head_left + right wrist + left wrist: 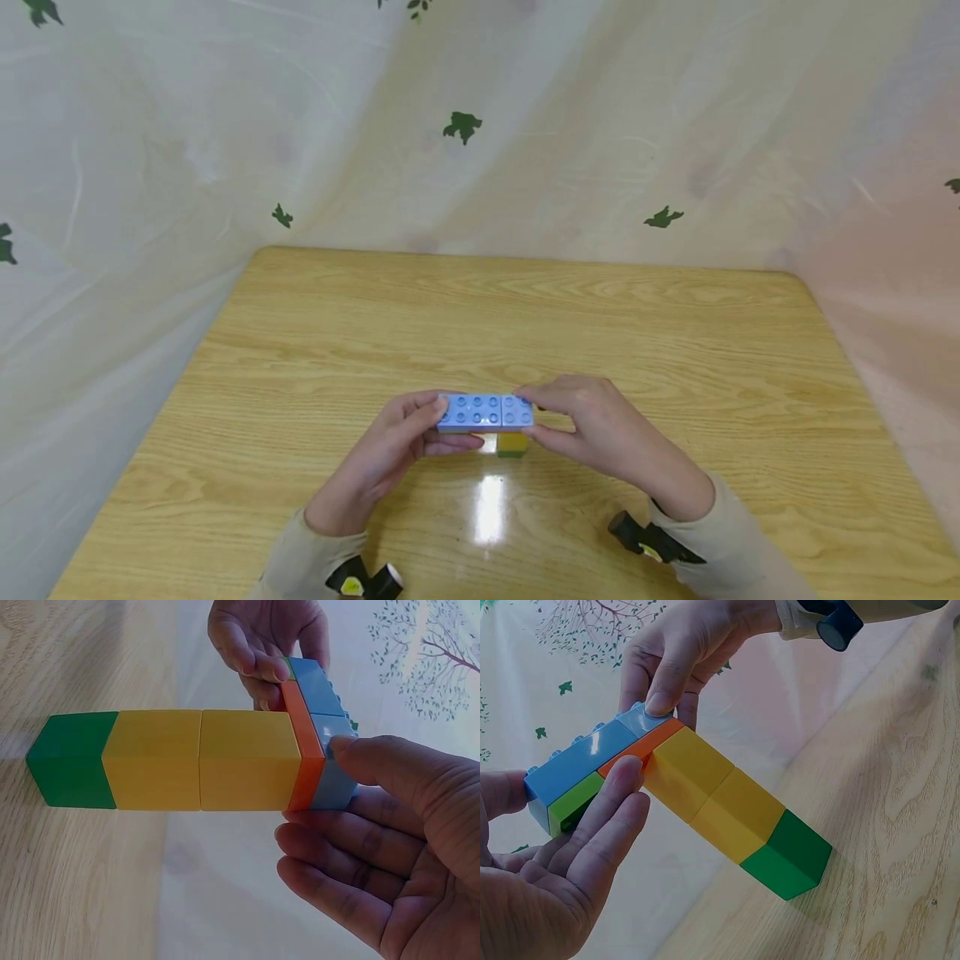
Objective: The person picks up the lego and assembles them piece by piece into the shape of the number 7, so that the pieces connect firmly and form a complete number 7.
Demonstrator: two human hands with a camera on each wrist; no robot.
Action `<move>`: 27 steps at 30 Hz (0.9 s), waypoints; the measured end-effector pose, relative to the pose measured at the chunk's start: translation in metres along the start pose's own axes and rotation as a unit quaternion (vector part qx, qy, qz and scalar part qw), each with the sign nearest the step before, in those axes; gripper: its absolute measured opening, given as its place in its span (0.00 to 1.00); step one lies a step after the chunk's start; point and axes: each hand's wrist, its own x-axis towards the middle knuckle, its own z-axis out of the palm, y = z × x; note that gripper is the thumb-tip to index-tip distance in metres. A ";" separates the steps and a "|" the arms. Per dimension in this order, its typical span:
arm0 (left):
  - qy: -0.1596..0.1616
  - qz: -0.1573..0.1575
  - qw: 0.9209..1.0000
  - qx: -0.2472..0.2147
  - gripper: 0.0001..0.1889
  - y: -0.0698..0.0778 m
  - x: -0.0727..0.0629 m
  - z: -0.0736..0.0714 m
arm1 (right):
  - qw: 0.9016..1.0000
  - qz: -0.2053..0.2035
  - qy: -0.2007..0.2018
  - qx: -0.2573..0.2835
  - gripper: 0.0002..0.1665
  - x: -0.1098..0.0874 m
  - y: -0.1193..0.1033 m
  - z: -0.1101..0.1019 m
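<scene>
Both hands hold a joined toy-brick build shaped like an upside-down L. Its top row is a long blue brick (469, 410) beside a short blue brick (517, 412), studs up. Under them, in the left wrist view, run a thin lime-green brick (574, 804) and a thin orange brick (304, 763). Below the short blue end hang two yellow blocks (739, 814), then a dark green block (789, 855) at the foot. My left hand (402, 429) grips the long blue brick's far-left end, thumb on top, fingers underneath. My right hand (596, 421) pinches the short blue brick between thumb and fingers.
A wood-grain table (360, 317) lies beneath the hands, with a bright light reflection near its front. White sheeting (555, 125) printed with green leaves rises behind and along both sides. Black wrist cameras (633, 533) are strapped over the beige sleeves.
</scene>
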 end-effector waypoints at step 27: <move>0.008 -0.012 1.000 0.005 0.26 0.002 0.000 0.002 | 0.999 0.026 0.024 0.024 0.21 -0.004 0.000 0.006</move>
